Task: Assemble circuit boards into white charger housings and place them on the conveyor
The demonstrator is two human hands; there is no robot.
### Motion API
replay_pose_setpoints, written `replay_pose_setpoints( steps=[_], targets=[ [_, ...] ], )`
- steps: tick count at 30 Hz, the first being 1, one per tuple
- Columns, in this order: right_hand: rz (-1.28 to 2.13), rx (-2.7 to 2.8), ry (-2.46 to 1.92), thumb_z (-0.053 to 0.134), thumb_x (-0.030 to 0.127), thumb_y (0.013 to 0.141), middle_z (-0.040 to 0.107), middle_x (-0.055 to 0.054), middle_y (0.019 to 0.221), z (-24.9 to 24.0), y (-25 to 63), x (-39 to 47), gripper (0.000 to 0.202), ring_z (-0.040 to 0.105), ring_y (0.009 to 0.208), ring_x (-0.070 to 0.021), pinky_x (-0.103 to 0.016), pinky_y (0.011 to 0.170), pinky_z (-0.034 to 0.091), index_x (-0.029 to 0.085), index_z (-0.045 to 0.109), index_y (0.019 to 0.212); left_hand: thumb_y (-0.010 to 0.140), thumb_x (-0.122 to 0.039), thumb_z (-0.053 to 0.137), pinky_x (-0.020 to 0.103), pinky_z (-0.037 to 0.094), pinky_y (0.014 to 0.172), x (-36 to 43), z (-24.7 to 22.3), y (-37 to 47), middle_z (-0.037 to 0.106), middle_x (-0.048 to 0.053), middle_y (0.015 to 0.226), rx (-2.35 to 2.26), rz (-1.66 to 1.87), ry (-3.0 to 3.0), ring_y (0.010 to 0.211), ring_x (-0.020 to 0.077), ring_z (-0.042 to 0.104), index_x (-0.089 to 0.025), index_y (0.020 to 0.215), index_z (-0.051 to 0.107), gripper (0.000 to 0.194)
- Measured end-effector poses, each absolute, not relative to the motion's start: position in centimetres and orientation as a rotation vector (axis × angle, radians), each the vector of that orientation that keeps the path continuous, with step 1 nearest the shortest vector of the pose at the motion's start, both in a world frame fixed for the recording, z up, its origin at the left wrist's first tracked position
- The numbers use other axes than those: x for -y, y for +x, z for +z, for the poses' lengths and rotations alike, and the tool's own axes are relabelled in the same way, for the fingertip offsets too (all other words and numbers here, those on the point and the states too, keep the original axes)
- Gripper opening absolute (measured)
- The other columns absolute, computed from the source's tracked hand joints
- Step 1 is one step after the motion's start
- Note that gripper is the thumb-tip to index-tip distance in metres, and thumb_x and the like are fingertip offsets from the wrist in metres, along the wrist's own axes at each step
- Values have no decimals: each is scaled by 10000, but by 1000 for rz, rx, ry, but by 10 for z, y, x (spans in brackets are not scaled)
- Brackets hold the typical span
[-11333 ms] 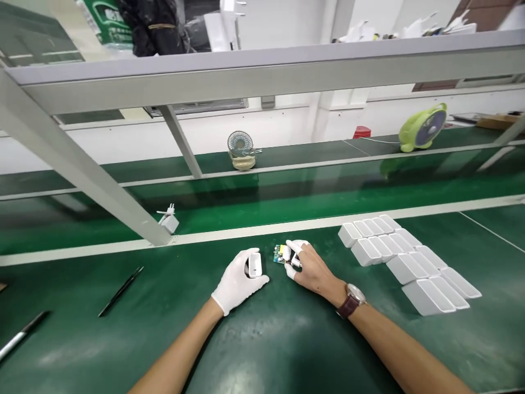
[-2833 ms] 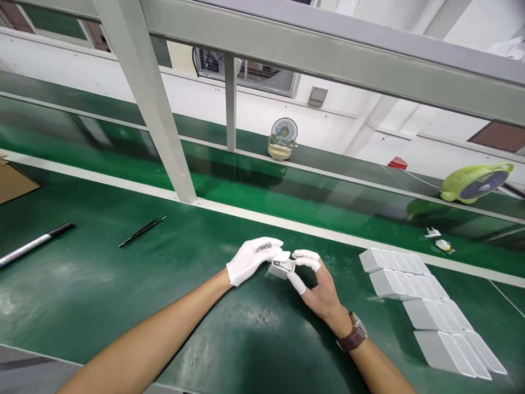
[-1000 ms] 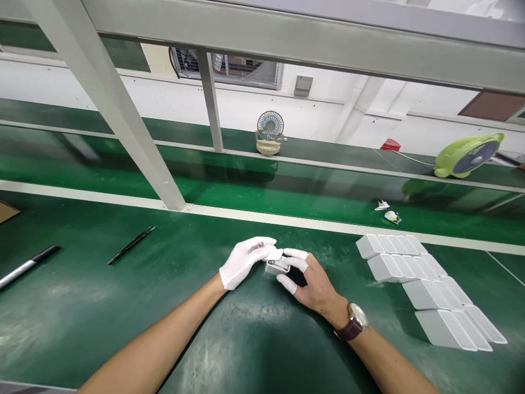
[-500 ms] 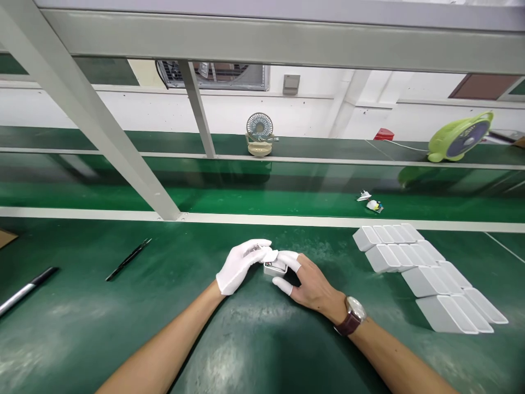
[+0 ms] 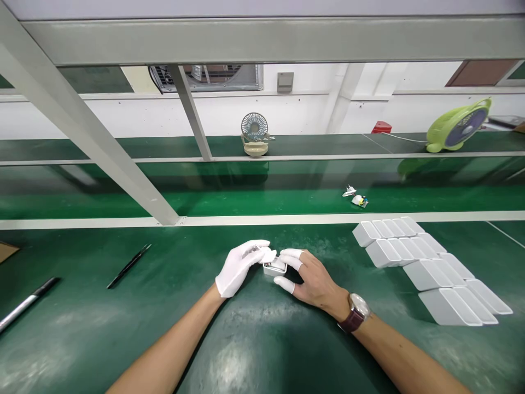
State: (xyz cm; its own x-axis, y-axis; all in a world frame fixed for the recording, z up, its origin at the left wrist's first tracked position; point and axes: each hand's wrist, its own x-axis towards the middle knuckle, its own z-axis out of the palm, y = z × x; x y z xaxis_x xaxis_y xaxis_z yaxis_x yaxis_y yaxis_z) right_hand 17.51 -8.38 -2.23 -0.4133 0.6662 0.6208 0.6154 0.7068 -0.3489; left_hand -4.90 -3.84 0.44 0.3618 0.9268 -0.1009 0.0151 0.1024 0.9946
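Observation:
My left hand, in a white glove, pinches a small white part over the left side of a small white case. Small items, too tiny to make out, show inside the case. My right hand wears white finger cots and a wristwatch. Its thumb and fingers curve around the right side of the case, spread apart, with the fingertips close to its edge. Whether they press on it is hard to tell.
Rows of white open boxes stand at the right. Black tweezers and a black-and-silver tool lie at the left. Two small parts lie beyond the white rail. A slanted metal post rises at the left.
The view has shifted slightly. My right fingers have drawn a little away from the white part, and more of the case's opening shows. My left hand keeps its pinch.

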Motion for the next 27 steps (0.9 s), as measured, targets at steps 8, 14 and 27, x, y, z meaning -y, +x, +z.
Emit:
replay_pose_setpoints(
  steps=[8, 14, 27],
  targets=[
    [152, 2071, -982, 687, 335, 911, 600, -152, 1291, -26, 176, 85, 553, 579, 1198, -280, -475, 989, 521, 202, 426, 1380, 877, -396, 660, 337, 493, 939, 39, 6, -49, 738, 63, 1078, -1009, 853, 1298, 1036, 231, 663, -197, 1160, 677, 346],
    [234, 2118, -998, 670, 341, 921, 578, -164, 1313, -27, 176, 86, 446, 567, 1214, -285, -493, 991, 520, 201, 470, 1294, 876, -393, 659, 336, 498, 935, 39, 7, -49, 736, 66, 1075, -1004, 847, 1289, 1032, 229, 662, -189, 1162, 673, 351],
    [315, 2285, -1037, 534, 295, 994, 537, -140, 1378, -19, 173, 86, 465, 576, 1218, -283, -486, 1009, 535, 251, 428, 1444, 862, -401, 676, 346, 498, 923, 39, 6, -48, 736, 73, 1056, -1028, 843, 1269, 1016, 233, 659, -186, 1148, 681, 358]
  ],
)
